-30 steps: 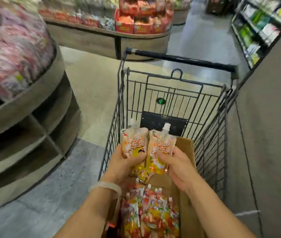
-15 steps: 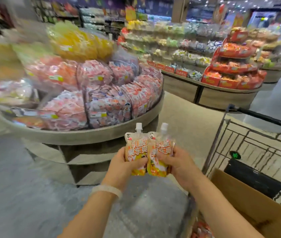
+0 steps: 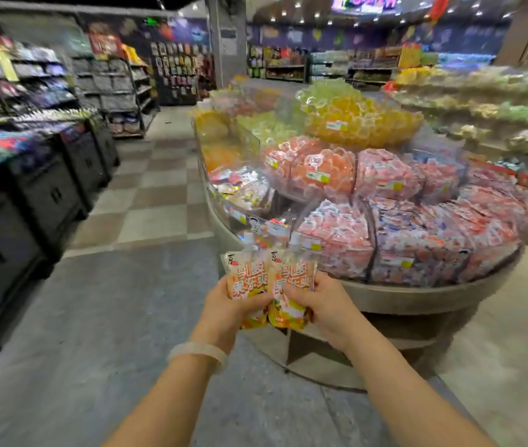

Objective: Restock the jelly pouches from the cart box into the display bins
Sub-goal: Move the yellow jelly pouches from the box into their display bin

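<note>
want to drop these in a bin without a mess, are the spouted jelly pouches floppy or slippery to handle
Probably soft: the jelly pouches look like glossy film, bulging low under the left hand and right hand. The shine suggests some slipperiness. They likely slump rather than stand, though the white capped spouts look rigid.

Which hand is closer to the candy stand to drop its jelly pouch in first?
Probably the right hand: its pouch sits nearer the round display; the left hand with its pouch is on the aisle side.
</note>
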Tool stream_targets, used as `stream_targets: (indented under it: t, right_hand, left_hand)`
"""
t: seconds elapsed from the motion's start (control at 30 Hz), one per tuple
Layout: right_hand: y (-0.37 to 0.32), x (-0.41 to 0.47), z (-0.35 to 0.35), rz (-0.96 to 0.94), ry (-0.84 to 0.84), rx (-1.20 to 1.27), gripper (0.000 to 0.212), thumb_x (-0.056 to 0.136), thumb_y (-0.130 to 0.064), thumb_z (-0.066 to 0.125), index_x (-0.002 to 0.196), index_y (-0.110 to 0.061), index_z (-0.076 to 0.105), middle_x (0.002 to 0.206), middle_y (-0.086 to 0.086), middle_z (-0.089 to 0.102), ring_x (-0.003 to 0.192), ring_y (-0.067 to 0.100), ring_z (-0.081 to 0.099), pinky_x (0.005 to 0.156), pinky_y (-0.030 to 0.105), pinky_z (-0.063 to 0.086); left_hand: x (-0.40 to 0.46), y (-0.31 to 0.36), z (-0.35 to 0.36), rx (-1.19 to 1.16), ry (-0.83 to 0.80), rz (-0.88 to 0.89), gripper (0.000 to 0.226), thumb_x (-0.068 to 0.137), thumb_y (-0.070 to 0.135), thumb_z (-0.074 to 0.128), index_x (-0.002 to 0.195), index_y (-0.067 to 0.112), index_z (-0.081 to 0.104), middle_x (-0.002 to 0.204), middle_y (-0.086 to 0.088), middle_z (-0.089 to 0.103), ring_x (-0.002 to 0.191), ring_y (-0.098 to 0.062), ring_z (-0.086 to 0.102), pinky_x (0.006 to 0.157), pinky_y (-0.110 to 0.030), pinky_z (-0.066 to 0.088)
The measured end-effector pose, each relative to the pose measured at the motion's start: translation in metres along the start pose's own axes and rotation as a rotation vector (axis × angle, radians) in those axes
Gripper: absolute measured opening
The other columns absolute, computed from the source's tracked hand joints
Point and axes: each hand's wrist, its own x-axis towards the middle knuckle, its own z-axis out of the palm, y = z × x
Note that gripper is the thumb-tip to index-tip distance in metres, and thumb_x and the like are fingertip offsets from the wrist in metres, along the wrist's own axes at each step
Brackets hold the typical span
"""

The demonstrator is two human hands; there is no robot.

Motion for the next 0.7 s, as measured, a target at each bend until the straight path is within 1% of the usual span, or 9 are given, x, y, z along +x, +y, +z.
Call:
stream_targets:
  t: [0.07,0.17,0.27,0.33,0.4,0.47,0.6,0.67,0.7]
  right_hand:
    - [-0.003,0.030,0.023,0.004,-0.033,-0.011,0.021,0.084,0.002,0.061,0.101,-0.011,0.064,0.084,0.000,0.075,0.076,0.014,0.072,0.064,0.027,0.057]
    - [-0.006,0.078,0.047,-0.008,-0.051,-0.041,0.026,0.083,0.003,0.062,0.109,-0.003,0.061,0.085,0.003,0.073,0.072,0.014,0.070,0.066,0.028,0.059]
    - [-0.011,0.133,0.063,-0.005,-0.072,-0.065,0.029,0.083,0.002,0.063,0.112,-0.002,0.060,0.098,0.011,0.071,0.086,0.024,0.068,0.082,0.042,0.056]
    - [-0.016,0.176,0.071,-0.015,-0.102,-0.065,0.031,0.084,0.002,0.062,0.114,-0.003,0.059,0.101,0.012,0.070,0.089,0.027,0.067,0.088,0.046,0.054]
    - [-0.024,0.221,0.079,-0.033,-0.128,-0.071,0.031,0.084,0.002,0.063,0.114,-0.003,0.060,0.099,0.010,0.071,0.086,0.023,0.068,0.084,0.042,0.055]
    - [-0.034,0.269,0.086,-0.042,-0.160,-0.074,0.027,0.084,0.001,0.063,0.109,-0.006,0.062,0.097,0.008,0.071,0.083,0.020,0.068,0.079,0.037,0.057]
    - [-0.057,0.354,0.101,-0.044,-0.230,-0.048,0.023,0.083,0.002,0.063,0.104,-0.008,0.063,0.090,0.006,0.072,0.077,0.017,0.070,0.075,0.035,0.057]
    - [-0.061,0.389,0.111,-0.035,-0.260,-0.050,0.024,0.081,0.002,0.065,0.104,-0.005,0.063,0.090,0.009,0.072,0.078,0.020,0.069,0.079,0.039,0.055]
    - [-0.060,0.406,0.116,-0.022,-0.269,-0.058,0.030,0.078,0.002,0.068,0.108,-0.002,0.062,0.092,0.011,0.071,0.080,0.023,0.068,0.082,0.042,0.054]
  left_hand:
    - [0.020,0.013,-0.024,-0.011,0.031,0.020,0.052,0.063,-0.007,0.075,0.113,0.003,0.061,0.103,-0.016,0.072,0.093,-0.033,0.069,0.078,-0.043,0.057]
    - [0.055,0.027,-0.049,-0.039,0.072,0.043,0.046,0.069,-0.011,0.071,0.111,0.003,0.062,0.103,-0.017,0.071,0.092,-0.032,0.068,0.079,-0.044,0.057]
    - [0.100,0.039,-0.069,-0.054,0.105,0.056,0.043,0.069,-0.011,0.072,0.108,0.006,0.063,0.100,-0.015,0.072,0.088,-0.029,0.069,0.072,-0.038,0.059]
    - [0.136,0.048,-0.081,-0.062,0.123,0.078,0.043,0.069,-0.011,0.072,0.107,0.007,0.064,0.100,-0.015,0.072,0.088,-0.030,0.069,0.071,-0.037,0.059]
    - [0.174,0.062,-0.091,-0.070,0.148,0.094,0.043,0.070,-0.010,0.072,0.107,0.008,0.064,0.100,-0.014,0.072,0.088,-0.030,0.069,0.071,-0.038,0.059]
    - [0.213,0.079,-0.099,-0.073,0.164,0.112,0.043,0.070,-0.010,0.072,0.108,0.008,0.064,0.100,-0.014,0.072,0.088,-0.029,0.069,0.067,-0.037,0.059]
    - [0.284,0.110,-0.118,-0.087,0.203,0.153,0.045,0.069,-0.010,0.073,0.109,0.007,0.064,0.101,-0.014,0.072,0.091,-0.031,0.068,0.068,-0.038,0.060]
    - [0.312,0.117,-0.131,-0.079,0.223,0.151,0.047,0.066,-0.008,0.076,0.109,0.007,0.064,0.102,-0.015,0.072,0.091,-0.032,0.069,0.069,-0.039,0.060]
    - [0.326,0.118,-0.138,-0.077,0.239,0.144,0.046,0.066,-0.008,0.077,0.107,0.007,0.064,0.101,-0.015,0.072,0.090,-0.032,0.069,0.070,-0.040,0.060]
